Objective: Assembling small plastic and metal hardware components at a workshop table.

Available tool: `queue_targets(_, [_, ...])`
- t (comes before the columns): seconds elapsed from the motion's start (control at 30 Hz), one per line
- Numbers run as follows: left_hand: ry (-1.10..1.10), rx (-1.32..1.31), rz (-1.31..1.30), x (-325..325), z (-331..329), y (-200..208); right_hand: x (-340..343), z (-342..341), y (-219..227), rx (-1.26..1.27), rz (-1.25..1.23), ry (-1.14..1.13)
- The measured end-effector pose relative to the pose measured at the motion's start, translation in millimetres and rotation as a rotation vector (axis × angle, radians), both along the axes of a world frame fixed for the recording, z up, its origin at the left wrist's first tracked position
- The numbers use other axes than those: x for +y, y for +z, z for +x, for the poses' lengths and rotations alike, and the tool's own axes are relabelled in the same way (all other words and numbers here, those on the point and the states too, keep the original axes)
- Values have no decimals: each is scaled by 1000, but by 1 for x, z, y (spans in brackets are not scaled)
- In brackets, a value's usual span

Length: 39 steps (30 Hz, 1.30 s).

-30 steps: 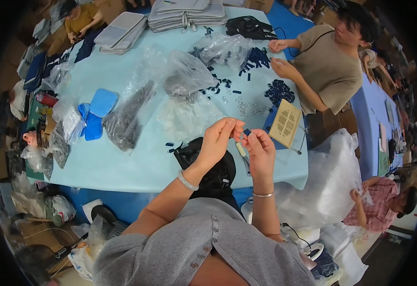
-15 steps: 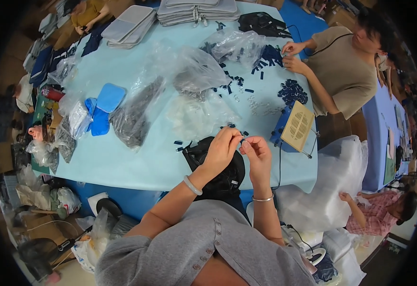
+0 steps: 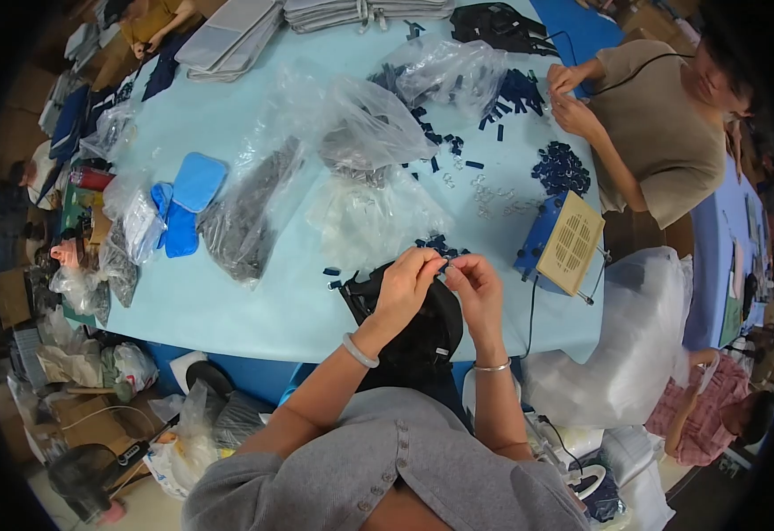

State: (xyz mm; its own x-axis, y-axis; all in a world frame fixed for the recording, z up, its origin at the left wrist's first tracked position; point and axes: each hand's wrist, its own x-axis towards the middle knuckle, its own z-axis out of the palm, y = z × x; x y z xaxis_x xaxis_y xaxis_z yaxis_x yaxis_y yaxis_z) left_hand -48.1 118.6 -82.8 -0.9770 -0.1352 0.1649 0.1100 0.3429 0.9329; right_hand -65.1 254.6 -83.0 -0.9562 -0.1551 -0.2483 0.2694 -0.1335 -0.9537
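Above the near edge of the table, my left hand (image 3: 401,290) and my right hand (image 3: 478,290) meet at the fingertips, both pinched closed. Between them is a small dark-blue tab (image 3: 444,266), mostly covered by the fingers; any fitting on it is too small to make out. Under my hands lies a black bag (image 3: 431,329), partly hidden by the left forearm. Just beyond the fingers sits a little pile of dark-blue tabs (image 3: 438,242). A few loose tabs (image 3: 332,272) rest left of the bag.
Clear plastic bags (image 3: 374,128) spread over the light-blue table (image 3: 254,323). Right of my hands stands a blue box with a beige slotted panel (image 3: 569,243), its cable hanging down. Small clear pieces (image 3: 493,199) lie beyond. A co-worker's hands (image 3: 573,102) work at the far right.
My view has shifted slightly, and more of the tab pile shows beyond my fingers. Both hands stay pinched together around the small tab. The co-worker's hands remain close together.
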Motion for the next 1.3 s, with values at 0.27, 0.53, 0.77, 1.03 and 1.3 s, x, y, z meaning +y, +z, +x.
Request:
queue_targets(0.27, [75,-185,117,-12,7,-13,6,-35,-61,99,553,34])
queue_targets(0.53, [63,-183,118,-22,21,-16,-13,-118,-92,455,799,7])
queue_targets(0.77, [60,-200,88,-28,26,-16,-55,-198,-123,605,914,-52])
queue_targets(1.03, [62,-254,95,-29,27,-16,-83,-220,-135,491,1059,0])
queue_targets(1.3, [23,-231,67,-30,26,-17,-81,-218,-133,391,1118,-39])
